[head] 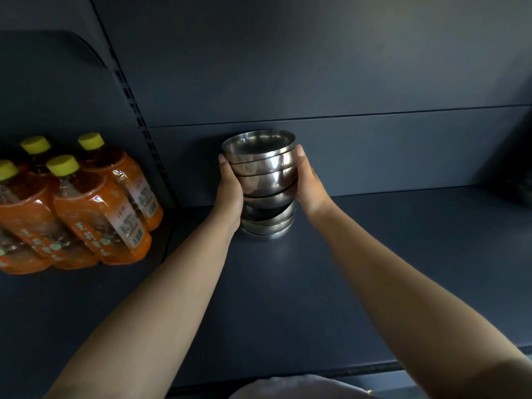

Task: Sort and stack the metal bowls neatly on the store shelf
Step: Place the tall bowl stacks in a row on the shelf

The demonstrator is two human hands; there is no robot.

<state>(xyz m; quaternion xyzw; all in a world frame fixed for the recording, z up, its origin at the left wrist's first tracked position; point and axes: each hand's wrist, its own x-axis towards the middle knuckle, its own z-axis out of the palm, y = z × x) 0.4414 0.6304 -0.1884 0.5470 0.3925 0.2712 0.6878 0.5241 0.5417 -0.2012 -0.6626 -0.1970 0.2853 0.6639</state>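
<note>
Both hands (fingers curled) around bowl stack.

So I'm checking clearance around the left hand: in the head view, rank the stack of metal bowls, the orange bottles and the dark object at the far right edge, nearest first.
1. Stack of metal bowls: against the left hand.
2. Orange bottles: next bay, left.
3. Dark object: far right edge of the shelf.

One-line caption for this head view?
Both hands, left hand and right hand, steady a stack of metal bowls on the shelf.
</note>
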